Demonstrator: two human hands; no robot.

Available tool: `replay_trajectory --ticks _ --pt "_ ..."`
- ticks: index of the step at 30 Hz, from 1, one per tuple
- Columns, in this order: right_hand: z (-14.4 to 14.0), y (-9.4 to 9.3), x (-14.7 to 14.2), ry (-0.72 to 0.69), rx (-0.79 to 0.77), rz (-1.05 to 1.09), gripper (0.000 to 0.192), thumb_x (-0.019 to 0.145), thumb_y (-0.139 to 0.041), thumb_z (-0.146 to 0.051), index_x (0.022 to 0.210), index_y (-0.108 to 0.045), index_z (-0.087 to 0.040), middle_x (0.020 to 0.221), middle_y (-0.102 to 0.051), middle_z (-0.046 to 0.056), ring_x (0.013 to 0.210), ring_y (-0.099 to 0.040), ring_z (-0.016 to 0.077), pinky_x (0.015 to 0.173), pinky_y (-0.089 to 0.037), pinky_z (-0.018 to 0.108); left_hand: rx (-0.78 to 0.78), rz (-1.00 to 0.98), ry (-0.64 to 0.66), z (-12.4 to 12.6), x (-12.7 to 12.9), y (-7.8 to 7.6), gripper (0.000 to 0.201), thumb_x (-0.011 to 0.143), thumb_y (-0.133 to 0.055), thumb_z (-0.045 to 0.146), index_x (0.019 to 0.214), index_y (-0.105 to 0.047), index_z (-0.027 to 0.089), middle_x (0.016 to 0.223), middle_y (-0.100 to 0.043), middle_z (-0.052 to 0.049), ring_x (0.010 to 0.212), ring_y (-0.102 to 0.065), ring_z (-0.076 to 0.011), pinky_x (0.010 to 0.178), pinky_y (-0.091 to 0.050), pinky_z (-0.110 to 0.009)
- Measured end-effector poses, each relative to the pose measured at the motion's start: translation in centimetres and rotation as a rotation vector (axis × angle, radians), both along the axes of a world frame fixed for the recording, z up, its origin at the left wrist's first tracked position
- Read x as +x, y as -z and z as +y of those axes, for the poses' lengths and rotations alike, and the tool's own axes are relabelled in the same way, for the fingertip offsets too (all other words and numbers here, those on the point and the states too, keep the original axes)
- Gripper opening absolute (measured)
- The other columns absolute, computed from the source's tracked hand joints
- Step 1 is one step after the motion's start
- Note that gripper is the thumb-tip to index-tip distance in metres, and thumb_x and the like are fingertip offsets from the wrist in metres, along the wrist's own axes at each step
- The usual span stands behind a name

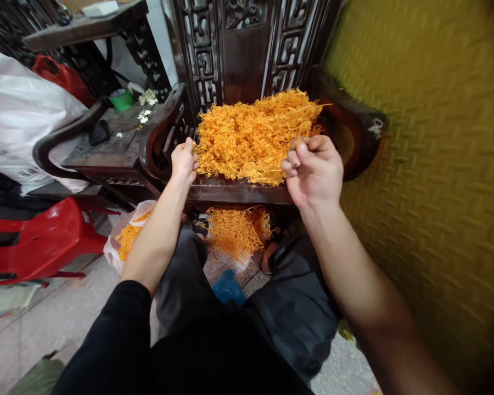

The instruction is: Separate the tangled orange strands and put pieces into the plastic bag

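Observation:
A big heap of thin orange strands (255, 134) lies on the seat of a dark carved wooden chair (239, 193). My left hand (184, 161) is closed at the heap's left edge, its fingers pinching strands there. My right hand (313, 167) is raised just in front of the heap's right edge, with thumb and fingers pinched on a few strands that still trail into the pile. A smaller pile of the same orange strands (236, 230) lies on the floor under the seat, between my knees.
A clear plastic bag holding orange strands (127, 236) sits on the floor at the left. A red plastic stool (41, 241) and a white sack (20, 120) stand further left. A yellow padded wall (432, 164) fills the right side.

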State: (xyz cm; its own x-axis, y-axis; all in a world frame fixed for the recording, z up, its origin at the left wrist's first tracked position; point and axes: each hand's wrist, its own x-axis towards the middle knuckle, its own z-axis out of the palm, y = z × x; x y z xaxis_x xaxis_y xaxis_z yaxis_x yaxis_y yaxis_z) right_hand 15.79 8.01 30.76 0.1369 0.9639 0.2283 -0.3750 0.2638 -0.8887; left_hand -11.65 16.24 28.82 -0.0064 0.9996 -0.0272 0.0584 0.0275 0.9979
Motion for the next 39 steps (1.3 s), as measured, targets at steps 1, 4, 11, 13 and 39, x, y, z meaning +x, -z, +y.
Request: replay_trajectory --ticks 1,4,11,13,39 --pt "0.2 0.1 0.5 -0.009 -0.002 -0.002 0.044 0.075 -0.086 -0.045 0.085 -0.047 -0.028 0.091 -0.059 0.002 0.070 -0.052 0.0149 0.053 -0.043 0.030 -0.009 -0.018 -0.033 -0.2 -0.2 -0.1 0.058 0.104 -0.027 0.080 0.083 -0.021 0.026 0.062 -0.023 0.009 0.057 -0.018 -0.0080 0.057 -0.004 -0.031" --pt "0.9 0.8 1.9 -0.079 -0.015 0.002 0.038 0.077 -0.083 -0.041 0.085 -0.048 -0.027 0.092 -0.059 0.002 0.072 -0.052 0.0160 0.056 -0.044 0.032 -0.030 -0.104 -0.093 -2.3 1.0 -1.0 0.046 0.101 -0.060 0.061 0.090 -0.035 0.025 0.070 -0.050 0.005 0.055 -0.031 -0.0054 0.054 -0.007 -0.028" --pt "-0.4 -0.1 2.4 -0.022 0.094 0.046 0.026 0.086 -0.072 -0.051 0.087 -0.057 -0.030 0.082 -0.054 0.003 0.064 -0.042 0.0180 0.061 -0.041 0.037 -0.270 -0.104 0.447 -9.3 4.7 -4.0 0.029 0.091 -0.079 0.046 0.095 -0.065 0.021 0.060 -0.041 0.006 0.043 -0.027 -0.0042 0.043 -0.009 -0.022" --pt "-1.6 -1.3 2.2 0.018 0.155 0.030 0.026 0.090 -0.065 -0.059 0.089 -0.061 -0.033 0.075 -0.049 0.003 0.059 -0.036 0.0189 0.060 -0.040 0.038 -0.379 -0.051 0.687 -10.4 5.2 -3.4 0.046 0.083 -0.084 0.062 0.085 -0.067 0.019 0.055 -0.034 0.007 0.043 -0.023 -0.0043 0.042 -0.009 -0.021" --pt "-2.0 0.9 0.9 -0.768 -0.602 0.207 0.060 0.091 -0.061 -0.073 0.117 -0.068 -0.020 0.117 -0.076 0.015 0.105 -0.074 0.0287 0.090 -0.064 0.050 0.242 0.177 0.487 -7.4 4.5 -1.5 0.045 0.100 -0.062 0.057 0.082 -0.061 0.017 0.060 -0.050 0.005 0.052 -0.040 -0.0067 0.050 -0.030 -0.020"
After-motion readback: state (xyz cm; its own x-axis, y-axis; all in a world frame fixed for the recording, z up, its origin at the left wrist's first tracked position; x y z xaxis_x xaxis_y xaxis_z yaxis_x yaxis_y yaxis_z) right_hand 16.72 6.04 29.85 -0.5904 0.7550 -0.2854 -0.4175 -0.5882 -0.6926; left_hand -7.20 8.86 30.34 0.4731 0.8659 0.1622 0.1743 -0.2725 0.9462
